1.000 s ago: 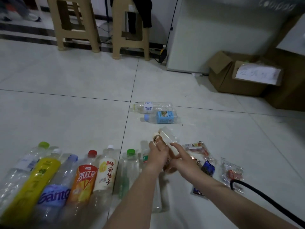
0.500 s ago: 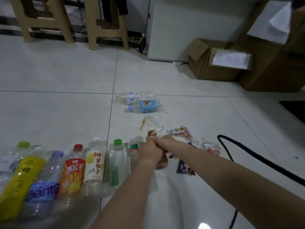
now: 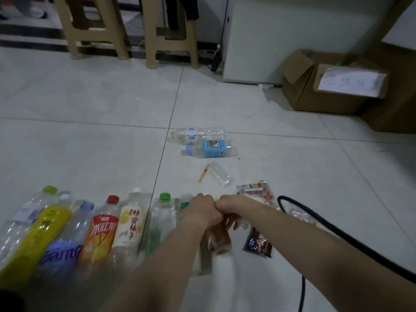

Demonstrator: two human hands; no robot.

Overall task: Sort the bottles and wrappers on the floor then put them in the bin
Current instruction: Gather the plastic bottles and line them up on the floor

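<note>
Both hands meet low over the floor on a brown-labelled bottle (image 3: pixel 219 240) lying at the right end of a row of several bottles (image 3: pixel 99 230). My left hand (image 3: pixel 202 211) grips its upper part; my right hand (image 3: pixel 233 207) closes on it from the right, and its cap is hidden. Wrappers lie just right: a red and white one (image 3: pixel 255 190), a dark brown one (image 3: pixel 257 244), a clear one (image 3: pixel 297 213). Farther off lie a small clear container (image 3: pixel 219 175) and two clear bottles (image 3: pixel 207 143).
A black cable (image 3: pixel 337 235) curves across the floor on the right, under my right forearm. Cardboard boxes (image 3: pixel 333 86) stand at the back right beside a white cabinet (image 3: pixel 281 37). Two beige plastic stools (image 3: pixel 126 28) stand at the back.
The hands have lowered the brown bottle from in front of the clear container down to the end of the row. The view has shifted as my head moved.
</note>
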